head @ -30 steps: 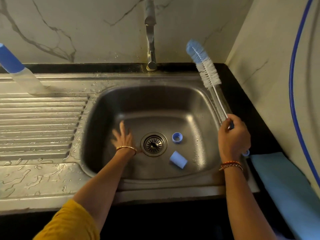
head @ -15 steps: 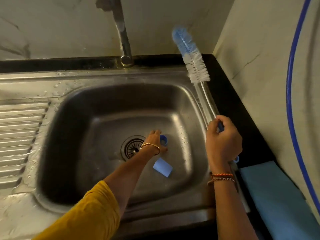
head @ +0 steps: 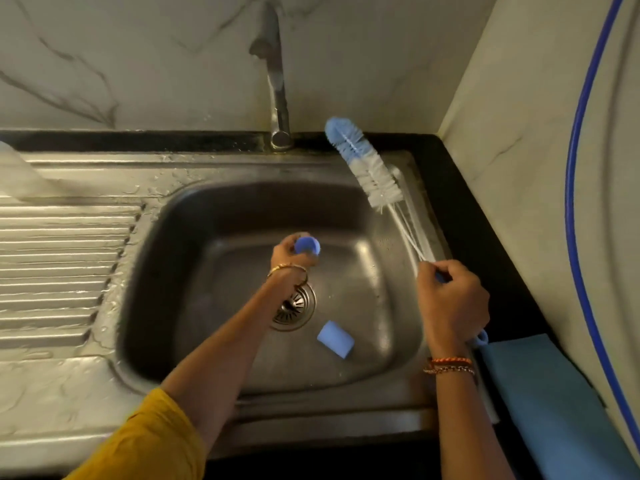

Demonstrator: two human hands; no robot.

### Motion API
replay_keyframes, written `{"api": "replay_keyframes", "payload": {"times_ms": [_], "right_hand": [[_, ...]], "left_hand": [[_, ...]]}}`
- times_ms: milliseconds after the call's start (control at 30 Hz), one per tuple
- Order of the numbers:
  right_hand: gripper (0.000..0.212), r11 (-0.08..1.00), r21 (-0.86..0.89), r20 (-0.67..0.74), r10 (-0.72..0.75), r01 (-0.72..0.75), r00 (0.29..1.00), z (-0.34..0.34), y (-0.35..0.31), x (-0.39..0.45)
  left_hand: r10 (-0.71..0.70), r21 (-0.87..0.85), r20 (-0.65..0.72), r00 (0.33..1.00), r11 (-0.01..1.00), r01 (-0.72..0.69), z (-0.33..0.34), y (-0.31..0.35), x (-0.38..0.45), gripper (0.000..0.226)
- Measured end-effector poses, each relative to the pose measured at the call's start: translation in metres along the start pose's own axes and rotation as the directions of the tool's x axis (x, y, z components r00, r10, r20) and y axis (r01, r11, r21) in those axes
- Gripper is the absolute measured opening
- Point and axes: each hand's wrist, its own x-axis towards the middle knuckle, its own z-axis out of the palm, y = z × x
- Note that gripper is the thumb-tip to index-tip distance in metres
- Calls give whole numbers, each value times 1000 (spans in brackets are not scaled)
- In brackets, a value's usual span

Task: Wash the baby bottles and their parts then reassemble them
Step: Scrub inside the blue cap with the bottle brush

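My left hand (head: 292, 259) holds a small blue bottle ring (head: 307, 245) above the steel sink basin (head: 377, 299), its fingers curled round it. My right hand (head: 452, 301) grips the handle of a long bottle brush (head: 362, 164) with blue and white bristles; the brush head points up and left, over the sink's back right corner. A blue bottle cap (head: 335, 339) lies on its side on the basin floor, just right of the drain (head: 294, 308). A clear bottle (head: 14, 171) shows blurred at the far left edge on the drainboard.
The tap (head: 278, 98) rises behind the basin at the middle. A wet ribbed drainboard (head: 62, 268) spreads to the left. A folded blue cloth (head: 550, 407) lies on the black counter at the right, by a wall with a blue hose (head: 576, 174).
My left hand went from the basin floor to the blue ring by the drain, picked it up and raised it. The brush has tilted lower over the sink's right rim.
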Motion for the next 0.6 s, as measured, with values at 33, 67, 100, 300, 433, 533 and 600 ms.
{"api": "replay_keyframes", "payload": {"times_ms": [33, 67, 100, 300, 433, 533, 600], "right_hand": [[17, 1000, 23, -3, -17, 17, 1000, -2, -2, -5], [18, 998, 50, -10, -43, 43, 999, -3, -5, -9], [19, 994, 81, -12, -69, 70, 998, -5, -8, -14], [30, 962, 137, 38, -241, 234, 970, -6, -15, -23], [26, 928, 177, 116, -351, 328, 929, -7, -20, -29], [21, 878, 155, 80, -467, 452, 880, -8, -23, -31], [17, 841, 117, 80, -538, 528, 839, -5, -22, -28]], "left_hand": [[-8, -74, -54, 998, 997, 4, -10, 13, -1, 39], [-18, -119, -103, 994, 993, 6, -20, 24, -2, 38], [-32, -143, -145, 989, 990, 11, -31, 35, -3, 39], [-153, -445, -192, 969, 894, 53, -84, 79, -8, 45], [-266, -815, -111, 958, 576, 65, -112, 96, -13, 12], [-236, -818, -226, 945, 573, -53, -133, 93, -10, 11], [-129, -700, -279, 952, 705, -110, -147, 87, -10, 14]]}}
